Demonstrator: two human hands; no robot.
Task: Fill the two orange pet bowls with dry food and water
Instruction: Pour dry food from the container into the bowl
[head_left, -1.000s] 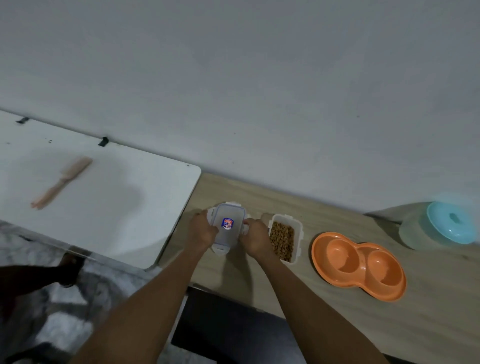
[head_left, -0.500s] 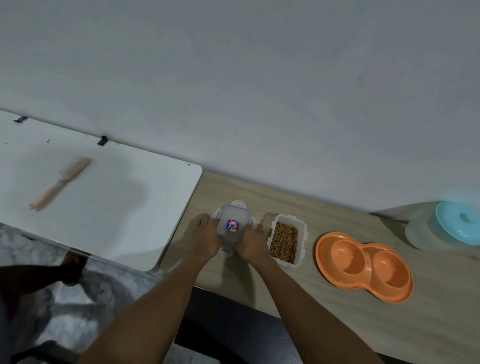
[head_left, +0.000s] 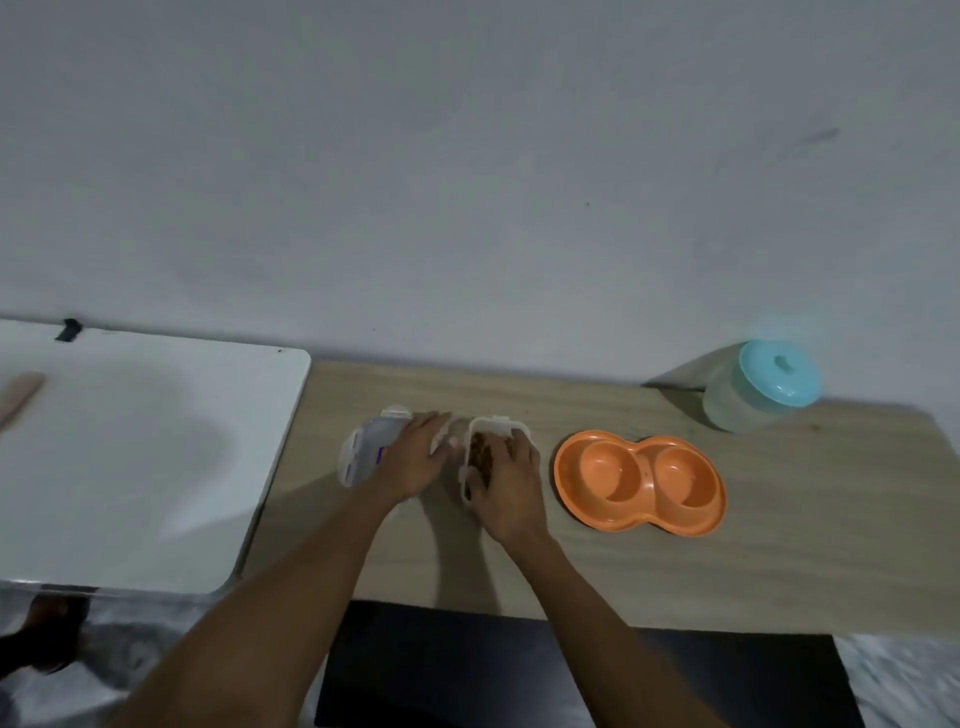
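At the far left a wooden handle (head_left: 21, 397) is lying on a white surface (head_left: 130, 467), cut off by the edge of the view. Right of that surface the wooden tabletop (head_left: 779, 545) is carrying everything else. A clear lid (head_left: 366, 447) with a small blue and red sticker is lying flat near the tabletop's left end. The left hand (head_left: 415, 457) is resting on top of it, its fingers (head_left: 434, 423) lying nearly straight and pointing toward the wall, gripping nothing. Just beside the lid a white food container (head_left: 498, 423) is standing open, showing brown dry food (head_left: 480, 454) inside. The right hand (head_left: 506, 478) is covering most of it, the thumb going down its left wall and the fingers curling over its right rim, taking hold of the container. Close to its right, apart from it, the orange double bowl (head_left: 639, 480) is sitting flat, both of its round hollows showing bare orange plastic. Further right, against the wall, a pale translucent jar (head_left: 737, 400) with a teal lid is standing well apart from the bowl; what it is holding cannot be told
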